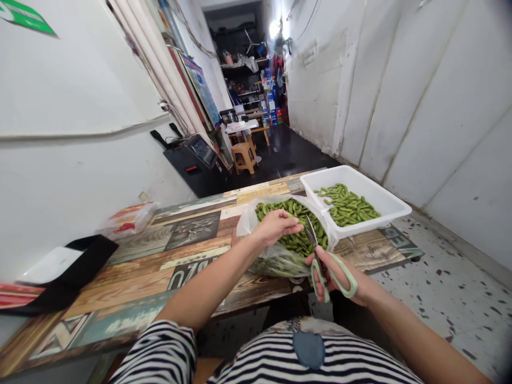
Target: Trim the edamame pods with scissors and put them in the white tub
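Note:
My right hand [330, 274] grips a pair of scissors [344, 274] with pale green handles, their blades parted and pointing up and away from me. Just left of the blade tips, my left hand [278, 228] is pinched at the fingertips on what looks like a green soybean pod, mostly hidden by the fingers. Below both hands sits a clear plastic bag [245, 220], open at the top and full of green soybean pods [294, 242]. Beside it, to the right, a white plastic tray [390, 209] holds a loose layer of pods [350, 205].
The table [216, 234] has a patchwork wood-print top. At its left lie a red and clear plastic package [130, 218] and a black holder [90, 258] with a white box. A black machine [196, 160] stands beyond the table, with an orange stool [244, 157] behind it.

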{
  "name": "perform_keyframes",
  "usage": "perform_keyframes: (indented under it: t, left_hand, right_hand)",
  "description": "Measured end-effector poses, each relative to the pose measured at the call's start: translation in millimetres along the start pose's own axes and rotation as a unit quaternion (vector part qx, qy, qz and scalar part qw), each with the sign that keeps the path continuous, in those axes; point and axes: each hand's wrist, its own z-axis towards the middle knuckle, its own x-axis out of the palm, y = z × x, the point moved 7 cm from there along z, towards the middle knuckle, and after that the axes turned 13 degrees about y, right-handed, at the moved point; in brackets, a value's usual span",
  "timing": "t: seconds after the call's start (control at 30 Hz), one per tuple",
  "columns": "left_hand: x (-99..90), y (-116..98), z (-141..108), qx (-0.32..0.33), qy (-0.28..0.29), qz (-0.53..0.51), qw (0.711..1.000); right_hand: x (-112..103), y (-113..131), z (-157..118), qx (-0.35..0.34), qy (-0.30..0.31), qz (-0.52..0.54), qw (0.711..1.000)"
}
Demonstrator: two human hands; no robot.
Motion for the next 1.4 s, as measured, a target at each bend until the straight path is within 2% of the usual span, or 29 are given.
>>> perform_keyframes:
  t: [0.13, 0.27, 0.37, 0.43, 0.5, 0.57, 0.67, 0.73, 0.77, 0.83, 0.93, 0.97, 1.0, 1.13, 1.2, 1.3, 1.4]
  left_hand:
    - [10.8, 6, -7, 0.013, -0.005, 0.010, 1.000]
    - [13.7, 9, -10, -0.014, -0.002, 0.046, 0.999]
    - [-0.5, 1, -3, -0.016, -0.039, 0.073, 0.996]
    - [-13.7, -7, 8, -0.018, -0.071, 0.093, 0.993]
    - [-24.3, -12, 24, -0.042, -0.091, 0.156, 0.983]
    - [-27.8, -19, 42, -0.048, -0.101, 0.292, 0.950]
    - [-13.7, -31, 69, 0.000, -0.096, 0.527, 0.844]
    - [-3.0, -34, 81, 0.012, -0.100, 0.611, 0.785]
    - [-0.3, -34, 86, 0.006, -0.105, 0.628, 0.771]
    - [1.2, -37, 89, -0.008, -0.110, 0.635, 0.764]
    - [-3.2, -44, 82, -0.017, -0.090, 0.634, 0.768]
    - [-6.9, -45, 76, -0.022, -0.079, 0.624, 0.777]
    - [-11.5, -45, 70, -0.028, -0.068, 0.602, 0.795]
    - [-26.7, -34, 38, -0.081, -0.015, 0.409, 0.909]
    - [-25.3, -26, 24, -0.108, 0.016, 0.317, 0.942]
    - [-15.5, -19, 9, -0.116, 0.052, 0.245, 0.961]
    - [-5.8, -17, 0, -0.091, 0.056, 0.235, 0.966]
  right_hand:
    - [1, 7, 0, -0.010, -0.018, -0.026, 0.999]
    - [0, 10, 0, 0.003, -0.039, -0.071, 0.997]
    - [-4, 7, -2, 0.006, -0.052, -0.059, 0.997]
    - [-4, 5, -4, 0.004, -0.042, -0.035, 0.998]
    - [-4, 3, -6, 0.007, -0.024, -0.009, 1.000]
    - [-4, 1, -9, 0.010, -0.017, 0.010, 1.000]
    - [-7, 0, -11, 0.010, -0.023, 0.026, 0.999]
    - [-9, -1, -13, 0.007, -0.030, 0.029, 0.999]
    - [-10, -1, -13, 0.005, -0.033, 0.028, 0.999]
    - [-12, -1, -14, -0.002, -0.034, 0.028, 0.999]
    - [-12, 0, -16, -0.007, -0.028, 0.036, 0.999]
    - [-12, 0, -16, -0.006, -0.029, 0.040, 0.999]
    - [-12, 1, -15, -0.003, -0.031, 0.042, 0.999]
    - [-8, 3, -10, 0.002, -0.020, 0.062, 0.998]
    - [-5, 4, -6, 0.001, -0.007, 0.073, 0.997]
    - [-4, 4, -3, 0.013, -0.010, 0.065, 0.998]
    - [-4, 7, -2, 0.019, -0.029, 0.032, 0.999]
